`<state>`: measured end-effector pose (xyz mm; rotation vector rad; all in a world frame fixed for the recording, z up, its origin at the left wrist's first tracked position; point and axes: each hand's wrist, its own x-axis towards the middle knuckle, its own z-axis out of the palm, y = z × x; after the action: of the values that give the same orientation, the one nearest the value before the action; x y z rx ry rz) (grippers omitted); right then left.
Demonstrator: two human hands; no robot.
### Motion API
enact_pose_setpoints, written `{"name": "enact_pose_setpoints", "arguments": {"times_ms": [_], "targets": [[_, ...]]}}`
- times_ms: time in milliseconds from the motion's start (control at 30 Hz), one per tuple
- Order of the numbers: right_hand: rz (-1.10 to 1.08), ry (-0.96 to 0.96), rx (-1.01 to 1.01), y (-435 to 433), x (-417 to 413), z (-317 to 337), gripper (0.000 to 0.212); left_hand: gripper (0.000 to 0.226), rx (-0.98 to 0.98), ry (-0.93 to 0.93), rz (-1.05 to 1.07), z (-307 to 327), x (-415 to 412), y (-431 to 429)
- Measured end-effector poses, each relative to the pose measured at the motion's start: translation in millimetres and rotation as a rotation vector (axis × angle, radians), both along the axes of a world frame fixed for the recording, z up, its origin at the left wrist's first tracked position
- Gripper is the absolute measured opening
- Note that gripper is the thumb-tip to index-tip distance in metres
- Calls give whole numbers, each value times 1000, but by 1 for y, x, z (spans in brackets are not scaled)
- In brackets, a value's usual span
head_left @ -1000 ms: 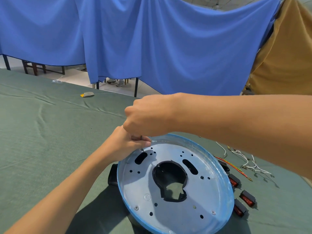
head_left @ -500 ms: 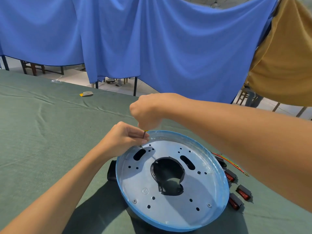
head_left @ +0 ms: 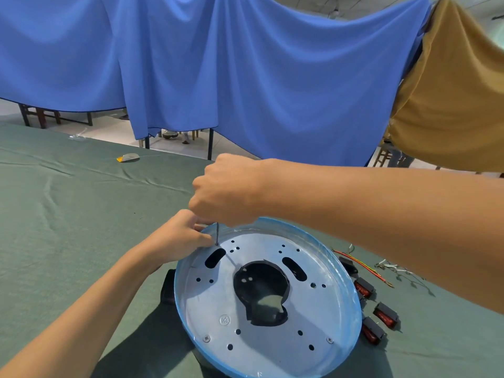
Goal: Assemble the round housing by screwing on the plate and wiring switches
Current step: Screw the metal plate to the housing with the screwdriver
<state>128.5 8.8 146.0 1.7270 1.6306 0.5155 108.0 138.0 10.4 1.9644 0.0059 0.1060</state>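
At the far-left edge of the plate, the left hand's fingers bunch against the lower end of a screwdriver; whether they pinch it or something small beneath it is hidden. Its thin shaft stands nearly upright, tip on the plate beside a slot. Above, the right hand is clenched in a fist around the handle. The metal plate sits inside the blue-rimmed round housing on the green desk. Just right of the housing lie black-and-red switches and loose wires.
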Motion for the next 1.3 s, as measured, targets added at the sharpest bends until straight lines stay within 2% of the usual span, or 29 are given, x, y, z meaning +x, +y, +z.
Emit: {"name": "enact_pose_setpoints", "arguments": {"times_ms": [67, 100, 167, 200, 267, 300, 367, 467, 533, 667, 733, 800, 900, 967, 1133, 1233, 1300], "targets": [[-20, 27, -13, 3, 3, 0, 35, 27, 98, 51, 42, 0, 2, 1], [-61, 55, -8, 4, 6, 0, 34, 25, 140, 84, 67, -1, 4, 1], [-158, 120, 3, 6, 6, 2, 26, 45, 165, 159, 132, -2, 5, -2], [-215, 147, -4, 7, 6, 2, 19, 44, 154, 190, 160, -1, 5, -3], [-324, 183, -25, 14, 7, 0, 9, 23, 122, 233, 190, 3, 2, -7], [-390, 205, -39, 19, 10, 0, 7, 20, 114, 246, 202, 6, 1, -9], [-605, 311, -62, 23, 18, 3, 17, 21, 119, 279, 217, 9, -1, -11], [-965, 624, 7, 13, 29, 9, 28, 21, 128, 292, 228, 10, -2, -13], [-1005, 705, 46, 1, 31, 8, 31, 21, 125, 291, 238, 11, -2, -14], [-833, 499, 16, -16, 22, 9, 37, 28, 136, 333, 235, 11, -4, -13], [-797, 476, 125, -33, 26, 14, 36, 29, 132, 365, 217, 12, -4, -12], [-785, 533, 333, -60, 36, 8, 38, 25, 123, 388, 191, 12, -4, -11], [-852, 606, 707, -107, 42, -27, 43, 20, 86, 423, 166, 13, -3, -10], [-907, 622, 834, -130, 43, -59, 44, 22, 67, 434, 181, 14, -2, -9], [-858, 854, 1296, -147, 53, -115, 39, 20, -37, 477, 198, 21, -4, -14], [-780, 839, 1508, -150, 56, -124, 42, 24, -149, 526, 199, 24, -9, -16], [-763, 835, 1576, -152, 55, -123, 43, 23, -210, 567, 198, 26, -13, -18]]}}
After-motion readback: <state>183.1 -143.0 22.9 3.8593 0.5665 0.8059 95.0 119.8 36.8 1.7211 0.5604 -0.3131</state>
